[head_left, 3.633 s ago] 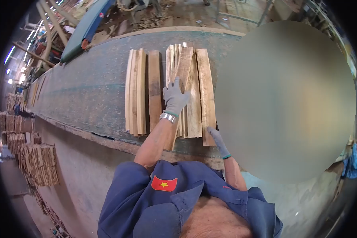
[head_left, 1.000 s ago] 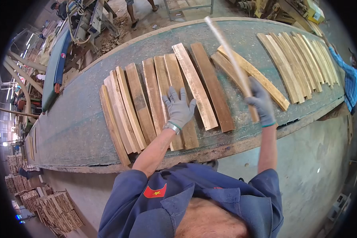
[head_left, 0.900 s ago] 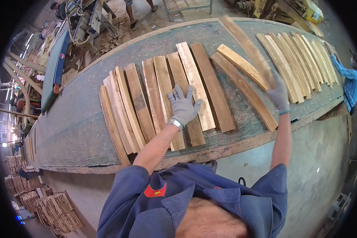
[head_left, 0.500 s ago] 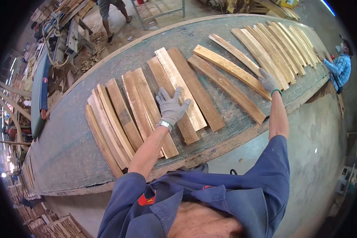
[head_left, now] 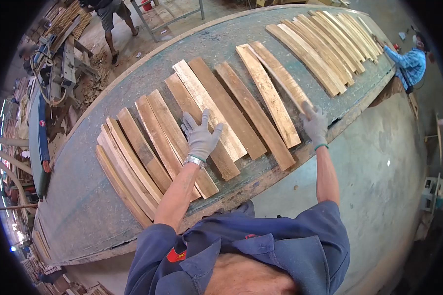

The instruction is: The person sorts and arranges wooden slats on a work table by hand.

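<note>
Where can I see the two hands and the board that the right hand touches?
Left hand (head_left: 202, 139): head view, on its gloved back.
Right hand (head_left: 315, 125): head view, on its gloved back.
Board (head_left: 280, 74): head view, middle of its upper face.

Left hand out in front, grey-gloved and palm down, fingers fanned wide, thumb jutting to the right! A metal watch circles that wrist, the left forearm slanting across. And here's the right hand, farther right, gloved too, fingers curled in a grip, the right forearm bare and reaching forward.
</note>
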Demonstrator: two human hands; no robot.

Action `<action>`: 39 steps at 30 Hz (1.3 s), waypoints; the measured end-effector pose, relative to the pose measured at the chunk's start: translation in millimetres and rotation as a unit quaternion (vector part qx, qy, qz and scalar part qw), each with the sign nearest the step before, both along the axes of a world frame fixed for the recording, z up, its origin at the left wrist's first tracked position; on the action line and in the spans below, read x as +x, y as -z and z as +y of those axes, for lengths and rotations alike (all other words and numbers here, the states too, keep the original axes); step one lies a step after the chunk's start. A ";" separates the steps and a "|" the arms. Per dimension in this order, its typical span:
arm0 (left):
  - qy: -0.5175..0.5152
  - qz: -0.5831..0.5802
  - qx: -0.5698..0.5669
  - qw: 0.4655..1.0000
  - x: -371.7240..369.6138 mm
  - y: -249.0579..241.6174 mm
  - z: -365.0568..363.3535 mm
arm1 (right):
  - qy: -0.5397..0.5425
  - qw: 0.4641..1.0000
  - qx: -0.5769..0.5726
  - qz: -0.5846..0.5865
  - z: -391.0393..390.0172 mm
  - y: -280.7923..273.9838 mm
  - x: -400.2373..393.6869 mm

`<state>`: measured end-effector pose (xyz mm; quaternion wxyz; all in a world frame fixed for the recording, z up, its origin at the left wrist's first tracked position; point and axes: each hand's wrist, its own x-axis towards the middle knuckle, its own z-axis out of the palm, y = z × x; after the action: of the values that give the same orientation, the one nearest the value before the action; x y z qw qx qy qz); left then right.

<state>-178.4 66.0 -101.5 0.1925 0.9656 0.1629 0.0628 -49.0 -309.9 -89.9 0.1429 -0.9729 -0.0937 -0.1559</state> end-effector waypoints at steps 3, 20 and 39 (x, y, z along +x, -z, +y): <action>-0.001 -0.001 0.000 1.000 -0.7 0.2 1.3 | 0.014 0.998 -0.043 -0.043 -4.9 5.6 6.7; -0.057 -0.039 0.112 0.991 -83.5 -33.7 90.5 | -0.128 0.983 0.110 -0.077 50.4 6.2 -126.9; -0.020 -0.025 0.126 0.992 -136.9 -26.3 110.7 | -0.097 0.993 -0.064 0.031 42.8 -14.5 -56.8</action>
<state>-315.3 176.6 -75.2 0.0719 0.9768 0.1686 0.1107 -105.9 -267.2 -75.4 0.0974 -0.9707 -0.1929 -0.1047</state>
